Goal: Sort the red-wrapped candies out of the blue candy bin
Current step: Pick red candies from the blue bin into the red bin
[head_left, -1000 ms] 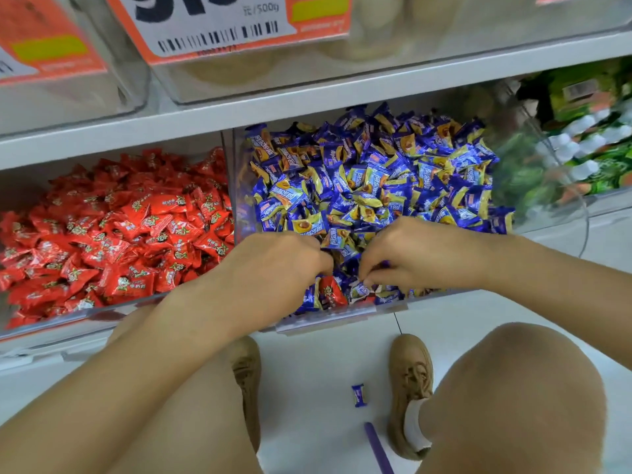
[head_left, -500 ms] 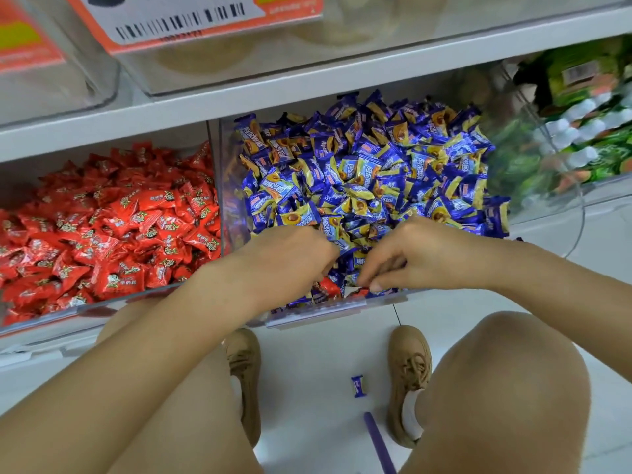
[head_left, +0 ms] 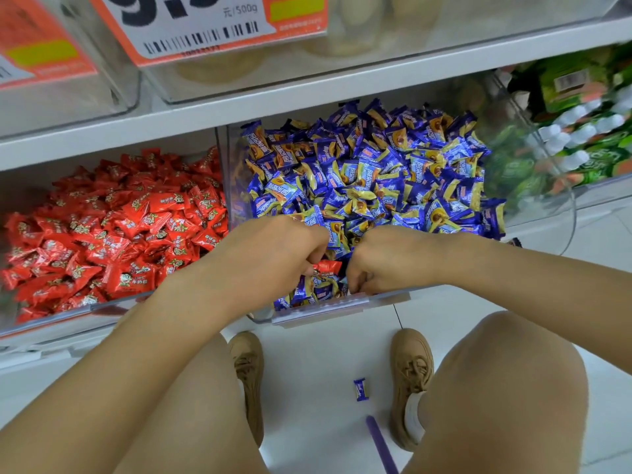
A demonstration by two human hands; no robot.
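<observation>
Both hands work at the front edge of the clear plastic bin [head_left: 239,186] heaped with blue-and-yellow wrapped candies [head_left: 369,172]. The left hand [head_left: 273,254] has its fingers curled, pinching one red-wrapped candy [head_left: 327,267] just above the blue heap near the bin's front lip. The right hand [head_left: 393,258] digs into the blue candies beside it, fingers curled under; what they grip, I cannot tell. The neighbouring bin on the left holds red-wrapped candies [head_left: 113,227]. One small blue-wrapped candy [head_left: 360,389] lies on the white tiled floor [head_left: 307,388] between tan shoes [head_left: 412,378].
</observation>
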